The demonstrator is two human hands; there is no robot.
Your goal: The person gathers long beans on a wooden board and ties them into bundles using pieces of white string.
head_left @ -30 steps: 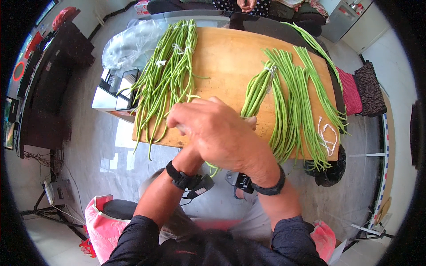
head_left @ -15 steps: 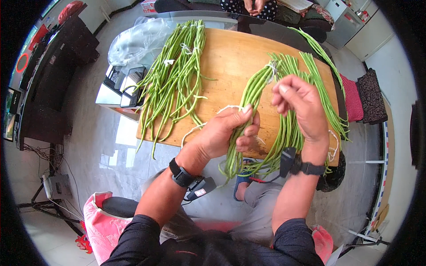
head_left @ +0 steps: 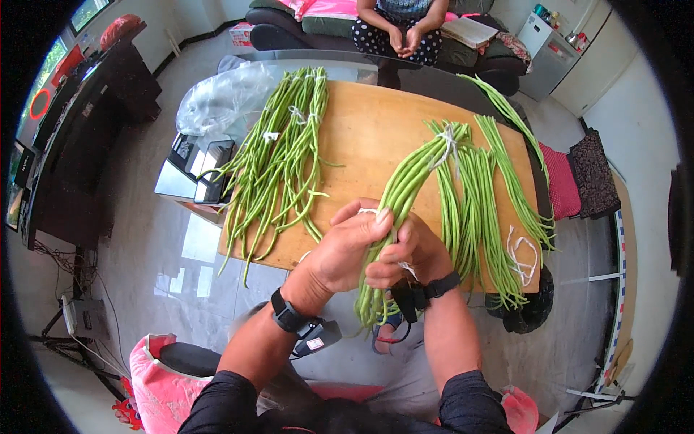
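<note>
A bundle of long green beans, tied near its upper end with a white string, slants over the near edge of the wooden board. My left hand is closed around its lower part, thumb on top. My right hand is behind the bundle, against the left hand; its fingers are mostly hidden by the beans. Bits of white cord show beside the left thumb and below the fingers. More beans lie on the board's right side, with a loose white cord over them.
Tied bean bundles lie on the left of the wooden board. Beyond them are a clear plastic bag and a white box with dark items. Another person's hands rest together across the table. A dark desk stands at left.
My right hand has come down from above the right-hand beans to behind the held bundle, next to my left hand. The view has tilted up, bringing more of the other person into sight.
</note>
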